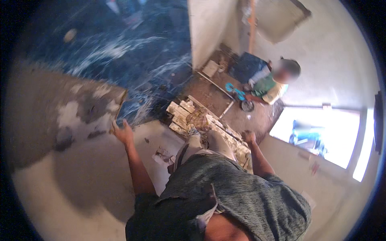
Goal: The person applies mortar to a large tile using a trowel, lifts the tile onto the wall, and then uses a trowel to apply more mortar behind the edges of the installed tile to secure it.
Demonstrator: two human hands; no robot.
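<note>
My left hand (122, 130), fingers apart, touches the edge of the rough grey cement area (82, 114) on the wall at left, beside the blue marbled tiles (152, 68). The cement has pale, uneven patches. Down between my arms, my legs and feet are on a platform of worn wooden planks (181, 112), splattered with pale material. My right hand (248, 135) is closed at the right side of the planks; what it holds, if anything, is too small to make out.
A person in green (265, 86), near a small turquoise wheeled bike (237, 92), is at the upper right among dark items and a pale block (211, 68). A pale bar (217, 86) lies on the dirty floor. A bright opening (337, 136) is in the right wall.
</note>
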